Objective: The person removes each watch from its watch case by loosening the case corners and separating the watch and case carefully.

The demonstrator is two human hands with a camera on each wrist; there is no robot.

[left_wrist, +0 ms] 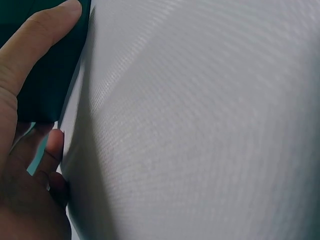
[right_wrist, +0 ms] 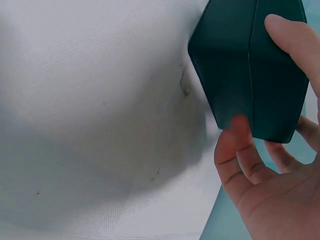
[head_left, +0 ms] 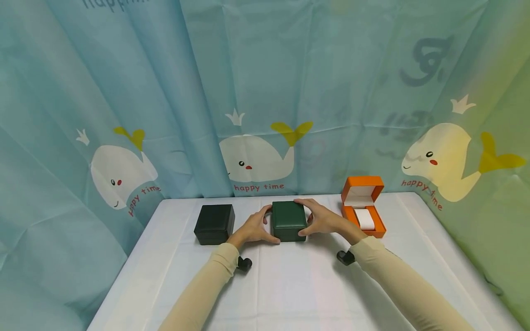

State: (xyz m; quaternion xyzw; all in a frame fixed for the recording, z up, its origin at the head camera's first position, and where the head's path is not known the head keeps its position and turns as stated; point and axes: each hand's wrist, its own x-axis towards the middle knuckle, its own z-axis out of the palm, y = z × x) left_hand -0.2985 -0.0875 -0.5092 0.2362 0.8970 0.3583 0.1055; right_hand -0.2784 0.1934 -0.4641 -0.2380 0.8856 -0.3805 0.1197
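Note:
A closed green box (head_left: 289,216), with a seam between lid and base, is at the middle of the table's far side, between both hands. My left hand (head_left: 253,228) holds it from the left, thumb by the front corner and fingers reaching round toward the back. On the opposite side my right hand (head_left: 324,219) grips it, thumb at the front right corner and a finger along the back top edge. The left wrist view catches the left thumb (left_wrist: 45,30) against the green face. In the right wrist view the right thumb (right_wrist: 290,40) presses one side of the seam.
A closed black box (head_left: 214,224) stands left of the left hand. To the right, behind the right forearm, an orange box (head_left: 363,186) stands with its lid up and a white cushion (head_left: 364,219) inside. A printed curtain (head_left: 265,92) hangs behind the white-covered table (head_left: 290,294).

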